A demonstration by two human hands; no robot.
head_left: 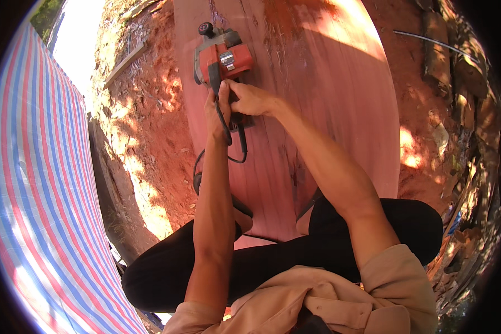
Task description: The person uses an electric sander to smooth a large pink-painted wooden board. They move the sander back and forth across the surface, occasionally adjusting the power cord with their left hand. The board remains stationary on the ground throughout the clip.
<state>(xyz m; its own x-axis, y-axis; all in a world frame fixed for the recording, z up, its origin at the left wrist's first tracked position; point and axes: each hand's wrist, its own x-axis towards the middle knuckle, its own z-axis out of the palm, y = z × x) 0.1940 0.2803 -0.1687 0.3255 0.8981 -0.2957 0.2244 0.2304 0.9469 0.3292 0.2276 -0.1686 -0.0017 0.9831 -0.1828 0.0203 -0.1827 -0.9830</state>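
Note:
A red and grey electric hand planer (231,57) with a black front knob sits on a broad reddish wooden slab (328,111). My left hand (217,117) is closed at the planer's rear end, thumb pointing forward. From the right, my right hand (253,100) reaches in and closes on the same rear part, its fingertips close to my left thumb. The black power cord (245,146) hangs beside my left wrist and loops over the slab's left edge. Most of the rear handle is hidden behind my fingers.
My bent legs (167,267) in black trousers lie across the slab's near end. A striped red, white and blue sheet (44,167) rises at the left. Reddish soil (161,122) flanks the slab. Logs (437,53) and wood scraps lie along the right.

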